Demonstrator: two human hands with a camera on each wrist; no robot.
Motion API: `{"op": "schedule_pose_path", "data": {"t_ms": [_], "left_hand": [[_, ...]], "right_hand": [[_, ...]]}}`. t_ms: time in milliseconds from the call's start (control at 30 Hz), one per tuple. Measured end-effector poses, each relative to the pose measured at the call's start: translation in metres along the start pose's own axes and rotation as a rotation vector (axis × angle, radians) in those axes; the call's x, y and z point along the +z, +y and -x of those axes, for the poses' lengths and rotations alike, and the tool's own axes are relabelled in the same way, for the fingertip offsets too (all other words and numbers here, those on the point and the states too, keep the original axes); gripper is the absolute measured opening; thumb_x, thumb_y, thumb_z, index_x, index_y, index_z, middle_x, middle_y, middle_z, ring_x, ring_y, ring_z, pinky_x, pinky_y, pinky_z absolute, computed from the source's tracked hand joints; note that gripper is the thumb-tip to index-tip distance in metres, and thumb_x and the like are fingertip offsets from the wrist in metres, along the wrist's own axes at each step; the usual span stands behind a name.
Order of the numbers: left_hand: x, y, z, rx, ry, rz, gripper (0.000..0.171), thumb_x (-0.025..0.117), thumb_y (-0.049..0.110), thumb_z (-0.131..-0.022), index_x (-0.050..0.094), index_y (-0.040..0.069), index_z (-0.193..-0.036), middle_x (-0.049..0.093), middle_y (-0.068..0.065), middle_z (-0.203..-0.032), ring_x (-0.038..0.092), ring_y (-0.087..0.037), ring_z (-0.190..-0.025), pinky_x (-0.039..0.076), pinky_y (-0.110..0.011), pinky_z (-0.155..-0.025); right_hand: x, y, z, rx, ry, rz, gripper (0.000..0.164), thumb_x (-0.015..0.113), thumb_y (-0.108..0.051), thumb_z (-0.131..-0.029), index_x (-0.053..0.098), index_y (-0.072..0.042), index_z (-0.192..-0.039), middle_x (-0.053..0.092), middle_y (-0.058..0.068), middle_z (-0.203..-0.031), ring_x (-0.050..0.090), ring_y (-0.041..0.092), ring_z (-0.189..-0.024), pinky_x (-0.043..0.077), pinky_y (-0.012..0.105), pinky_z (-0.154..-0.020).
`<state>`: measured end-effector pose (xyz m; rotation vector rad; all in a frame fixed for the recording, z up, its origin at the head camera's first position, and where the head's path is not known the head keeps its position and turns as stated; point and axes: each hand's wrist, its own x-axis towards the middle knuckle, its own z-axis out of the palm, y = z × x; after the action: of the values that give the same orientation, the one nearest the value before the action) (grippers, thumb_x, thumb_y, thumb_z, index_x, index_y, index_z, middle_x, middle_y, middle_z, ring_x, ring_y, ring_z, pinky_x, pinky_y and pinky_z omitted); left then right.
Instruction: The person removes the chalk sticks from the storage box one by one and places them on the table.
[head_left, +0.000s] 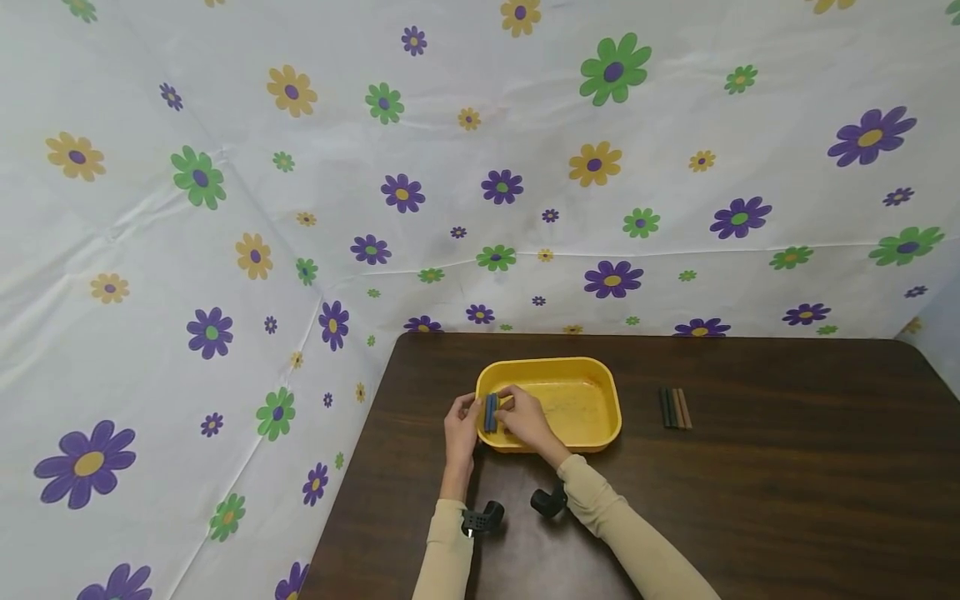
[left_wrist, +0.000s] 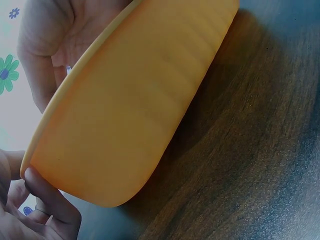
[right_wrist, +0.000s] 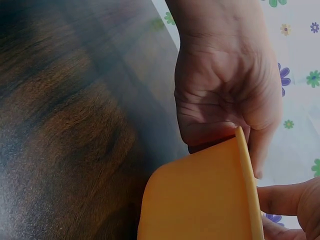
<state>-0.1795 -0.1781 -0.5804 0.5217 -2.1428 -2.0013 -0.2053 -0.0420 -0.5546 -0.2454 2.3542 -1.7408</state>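
Note:
A yellow plastic tray (head_left: 581, 408) sits on the dark wooden table. Inside, along its left end, two slim blue sticks (head_left: 491, 413) stand side by side. My left hand (head_left: 459, 429) holds the tray's left rim; in the left wrist view, thumb and fingers (left_wrist: 47, 195) pinch the corner of that rim. Reaching over the near side, my right hand (head_left: 527, 421) has its curled thumb and forefinger at the right-hand blue stick. In the right wrist view the tray wall (right_wrist: 200, 200) hides those fingertips, so the contact shows only from the head.
Right of the tray, several sticks (head_left: 676, 408) in dark green, tan and brown lie in a row on the table (head_left: 750, 500). A flowered white cloth (head_left: 480, 167) hangs behind the table and on its left. Each wrist carries a black camera mount (head_left: 483, 518).

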Motion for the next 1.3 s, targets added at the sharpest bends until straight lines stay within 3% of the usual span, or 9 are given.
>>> {"op": "schedule_pose_path", "data": {"t_ms": [400, 667, 1067, 1300], "left_hand": [[0.000, 0.001, 0.001, 0.020, 0.004, 0.025, 0.029, 0.064, 0.017, -0.105, 0.067, -0.003, -0.126, 0.055, -0.011, -0.078, 0.040, -0.009, -0.050, 0.036, -0.023, -0.047], [-0.001, 0.002, 0.001, 0.002, -0.001, 0.009, 0.028, 0.064, 0.019, -0.105, 0.068, 0.000, -0.125, 0.054, -0.006, -0.077, 0.040, -0.008, -0.049, 0.036, -0.022, -0.046], [0.001, 0.002, 0.000, -0.003, -0.004, 0.009, 0.028, 0.064, 0.020, -0.104, 0.068, 0.001, -0.126, 0.054, -0.005, -0.078, 0.040, -0.008, -0.049, 0.036, -0.021, -0.046], [0.002, 0.002, 0.002, 0.024, 0.013, -0.005, 0.035, 0.064, 0.021, -0.104, 0.065, -0.005, -0.128, 0.057, -0.018, -0.082, 0.039, -0.009, -0.047, 0.034, -0.022, -0.045]], "right_hand": [[0.006, -0.002, -0.004, 0.001, -0.018, 0.042, 0.038, 0.071, -0.001, -0.092, 0.059, 0.012, -0.126, 0.072, 0.021, -0.101, 0.069, 0.026, -0.079, 0.057, 0.034, -0.066], [0.013, -0.001, -0.009, 0.003, -0.006, 0.071, 0.041, 0.073, -0.002, -0.091, 0.056, 0.011, -0.126, 0.071, 0.022, -0.101, 0.070, 0.032, -0.089, 0.059, 0.040, -0.074], [0.015, 0.002, -0.014, 0.025, 0.003, 0.093, 0.040, 0.073, -0.002, -0.092, 0.056, 0.011, -0.125, 0.069, 0.020, -0.100, 0.069, 0.031, -0.089, 0.058, 0.041, -0.075], [0.017, 0.005, -0.020, 0.060, 0.015, 0.146, 0.048, 0.076, 0.000, -0.088, 0.054, 0.013, -0.128, 0.063, 0.023, -0.108, 0.062, 0.032, -0.095, 0.054, 0.045, -0.084]]}}
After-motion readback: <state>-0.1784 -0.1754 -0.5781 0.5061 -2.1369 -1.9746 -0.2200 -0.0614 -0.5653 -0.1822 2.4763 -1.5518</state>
